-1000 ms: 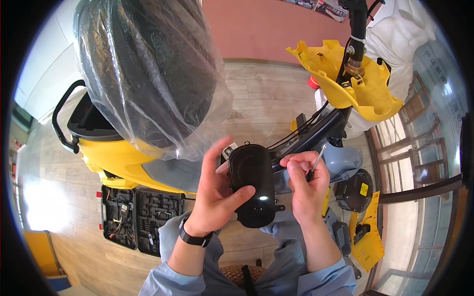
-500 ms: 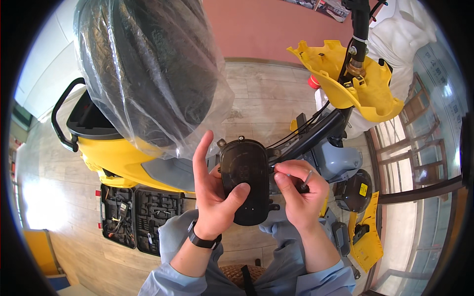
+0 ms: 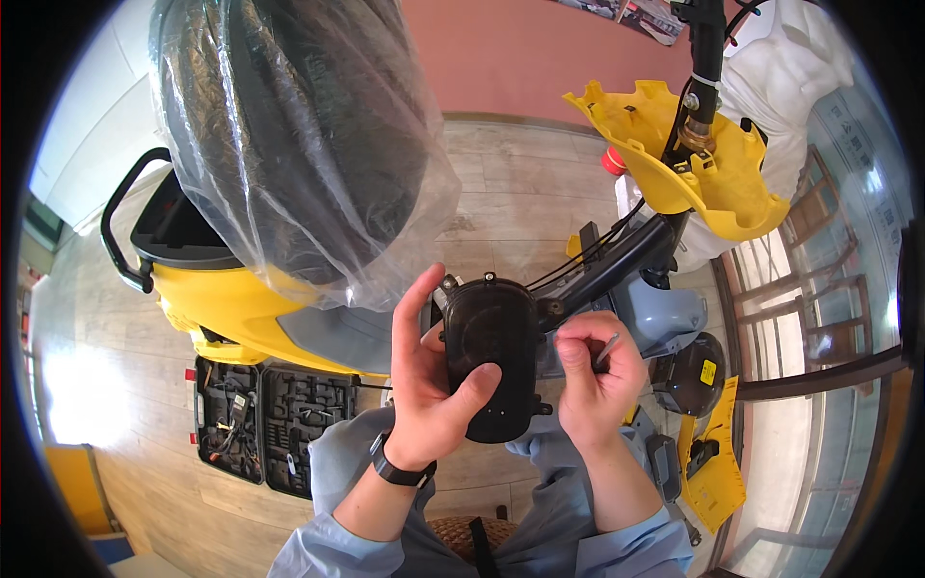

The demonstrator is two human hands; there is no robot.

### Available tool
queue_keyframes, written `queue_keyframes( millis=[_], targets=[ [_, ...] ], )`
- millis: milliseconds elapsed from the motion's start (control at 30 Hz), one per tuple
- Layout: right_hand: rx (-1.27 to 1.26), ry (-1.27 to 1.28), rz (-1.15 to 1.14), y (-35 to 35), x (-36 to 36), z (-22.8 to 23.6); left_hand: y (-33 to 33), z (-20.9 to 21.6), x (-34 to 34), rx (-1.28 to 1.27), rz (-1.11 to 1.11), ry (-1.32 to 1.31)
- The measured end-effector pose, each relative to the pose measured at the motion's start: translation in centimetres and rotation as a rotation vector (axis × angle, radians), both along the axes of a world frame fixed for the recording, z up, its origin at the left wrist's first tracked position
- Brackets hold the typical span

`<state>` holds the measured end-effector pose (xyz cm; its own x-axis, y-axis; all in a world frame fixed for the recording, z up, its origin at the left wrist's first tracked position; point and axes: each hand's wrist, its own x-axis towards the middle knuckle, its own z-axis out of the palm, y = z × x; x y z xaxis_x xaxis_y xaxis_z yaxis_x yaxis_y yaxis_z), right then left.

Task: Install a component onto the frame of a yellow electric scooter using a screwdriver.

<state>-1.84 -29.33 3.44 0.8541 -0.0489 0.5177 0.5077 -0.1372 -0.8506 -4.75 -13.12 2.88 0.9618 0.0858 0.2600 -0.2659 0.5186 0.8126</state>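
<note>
My left hand (image 3: 436, 390) is closed around a black scooter instrument panel (image 3: 506, 337), a rounded oblong with a dark glossy face and small mounting tabs along its rim. The thumb presses on the face while the index finger stretches up along the side. Just to the panel's right, my right hand (image 3: 602, 385) is closed with fingertips pinched, slightly apart from the edge. A thin grey metal rod (image 3: 608, 346) sticks out between its fingers; the rest of this tool is hidden in the hand. Whatever the fingertips pinch is too small to make out.
A yellow scooter body (image 3: 217, 299) stands at left, its seat under clear plastic (image 3: 318, 164). An open black tool case (image 3: 262, 424) lies on the floor. At right are the black steering column (image 3: 708, 63), yellow front cover (image 3: 723, 197) and loose yellow panel (image 3: 715, 482).
The instrument panel and my left hand have shifted a little to the right. My right fingertips, close against the panel's right edge before, are now a small gap away from it.
</note>
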Motion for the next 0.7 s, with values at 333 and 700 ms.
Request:
queue_keyframes(
  millis=[333,700],
  targets=[
    [0.007,0.078,0.016,0.39,-0.19,0.42,-0.22,-0.27,0.05,0.007,0.047,-0.004],
    [-0.026,0.046,0.042,0.26,-0.24,0.34,-0.1,-0.2,-0.01,0.01,0.051,-0.008]
  ],
)
